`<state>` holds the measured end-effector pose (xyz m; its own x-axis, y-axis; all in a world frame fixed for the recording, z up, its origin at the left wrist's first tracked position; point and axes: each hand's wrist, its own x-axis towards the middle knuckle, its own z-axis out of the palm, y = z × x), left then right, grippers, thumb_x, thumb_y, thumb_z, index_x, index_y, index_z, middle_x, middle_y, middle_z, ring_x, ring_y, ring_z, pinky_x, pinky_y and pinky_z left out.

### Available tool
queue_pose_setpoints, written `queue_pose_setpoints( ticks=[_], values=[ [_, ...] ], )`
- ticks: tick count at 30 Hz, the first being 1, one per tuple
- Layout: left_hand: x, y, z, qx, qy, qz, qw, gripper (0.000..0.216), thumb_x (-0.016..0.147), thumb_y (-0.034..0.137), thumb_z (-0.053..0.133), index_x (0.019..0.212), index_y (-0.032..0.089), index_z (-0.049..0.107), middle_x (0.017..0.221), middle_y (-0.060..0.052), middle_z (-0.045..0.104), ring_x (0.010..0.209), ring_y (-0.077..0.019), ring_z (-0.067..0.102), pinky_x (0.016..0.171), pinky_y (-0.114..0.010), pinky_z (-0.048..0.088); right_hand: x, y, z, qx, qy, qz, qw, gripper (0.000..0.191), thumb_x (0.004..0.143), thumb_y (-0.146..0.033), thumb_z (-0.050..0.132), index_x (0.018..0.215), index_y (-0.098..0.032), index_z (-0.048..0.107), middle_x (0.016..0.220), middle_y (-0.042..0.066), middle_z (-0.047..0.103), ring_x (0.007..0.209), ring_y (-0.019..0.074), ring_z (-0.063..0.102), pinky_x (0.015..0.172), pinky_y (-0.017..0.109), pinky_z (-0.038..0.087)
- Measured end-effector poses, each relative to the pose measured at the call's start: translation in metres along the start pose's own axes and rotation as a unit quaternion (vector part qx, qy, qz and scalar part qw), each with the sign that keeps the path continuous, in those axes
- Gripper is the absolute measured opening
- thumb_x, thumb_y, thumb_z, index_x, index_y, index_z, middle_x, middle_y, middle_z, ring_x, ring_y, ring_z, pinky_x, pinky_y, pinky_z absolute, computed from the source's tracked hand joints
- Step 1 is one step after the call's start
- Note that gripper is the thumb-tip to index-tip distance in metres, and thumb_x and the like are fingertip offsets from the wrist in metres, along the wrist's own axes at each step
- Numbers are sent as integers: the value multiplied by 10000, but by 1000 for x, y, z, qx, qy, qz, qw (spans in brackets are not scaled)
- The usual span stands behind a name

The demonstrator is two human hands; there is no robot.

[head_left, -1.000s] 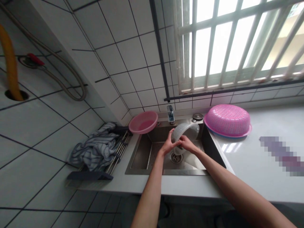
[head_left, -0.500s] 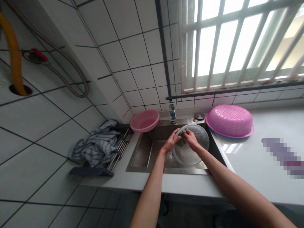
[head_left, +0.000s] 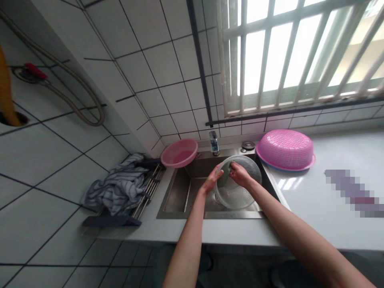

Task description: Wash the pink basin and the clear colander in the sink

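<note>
A whitish, see-through mesh colander (head_left: 243, 195) is held tilted over the sink (head_left: 195, 192), its inside turned toward me. My left hand (head_left: 213, 180) is closed on the colander's left rim, thumb on the inner side. Inside the bowl, my right hand (head_left: 239, 175) pinches a green scouring pad (head_left: 223, 179), which lies flat against the upper left wall. Part of the pad is hidden behind my right fingers.
Behind the sink stands a faucet (head_left: 214, 143), with a round metal drain piece (head_left: 248, 145) beside it. A pink basin (head_left: 180, 154) sits back left, and an upturned pink basket (head_left: 285, 148) rests at right. A striped cloth (head_left: 118, 186) lies on a rack (head_left: 150, 182).
The green scouring pad has slid along the colander's inner left wall and more of it shows now. My left hand keeps hold of the rim. The whole view has shifted slightly.
</note>
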<state>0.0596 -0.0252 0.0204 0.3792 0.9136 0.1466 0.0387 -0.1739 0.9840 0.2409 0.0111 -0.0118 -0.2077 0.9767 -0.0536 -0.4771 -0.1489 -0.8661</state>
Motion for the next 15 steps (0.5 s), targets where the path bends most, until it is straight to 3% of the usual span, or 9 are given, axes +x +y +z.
queue_pose_setpoints(
  ticks=[3,5,9,11,13,15],
  values=[
    [-2,3,-1,5,3,-9,1000,718,930,632,673,1531,260,546,1629,-102,505,1533,-358,408,1297,-523,257,8,-6,-8,19,114,-25,993,357,734,-537,754,863,-247,592,783,2,620,655,155,527,581,275,426],
    [-4,4,-2,-5,-7,-36,999,748,927,625,680,1566,283,494,1616,-105,517,1477,-368,476,1244,-550,340,5,-7,-6,-10,114,-37,993,353,746,-537,738,898,-245,610,817,6,643,688,164,551,590,274,426],
    [-5,8,-3,-1,-10,-17,1000,689,940,617,658,1533,287,542,1581,-94,556,1484,-353,467,1268,-531,307,-14,0,12,-98,-57,3,994,399,758,-531,775,988,-219,681,886,26,694,727,161,579,609,256,423],
    [-4,9,-3,12,-6,-2,1000,672,938,619,657,1506,269,575,1567,-96,570,1497,-347,451,1296,-515,256,-19,3,18,-117,-112,29,986,414,751,-519,794,1016,-216,700,924,36,708,745,161,586,622,253,433],
    [-2,8,-3,18,-5,-1,1000,676,934,625,659,1499,263,580,1576,-99,561,1506,-348,440,1303,-514,239,-16,2,17,-106,-81,20,991,373,751,-498,772,985,-218,699,928,34,704,756,161,580,626,249,435],
    [-1,6,-3,20,-6,-5,1000,689,929,627,668,1505,262,570,1594,-102,539,1517,-353,426,1301,-516,242,-7,-3,9,-82,29,-5,996,310,736,-480,731,884,-216,667,866,30,680,736,163,555,599,245,416]
  ],
)
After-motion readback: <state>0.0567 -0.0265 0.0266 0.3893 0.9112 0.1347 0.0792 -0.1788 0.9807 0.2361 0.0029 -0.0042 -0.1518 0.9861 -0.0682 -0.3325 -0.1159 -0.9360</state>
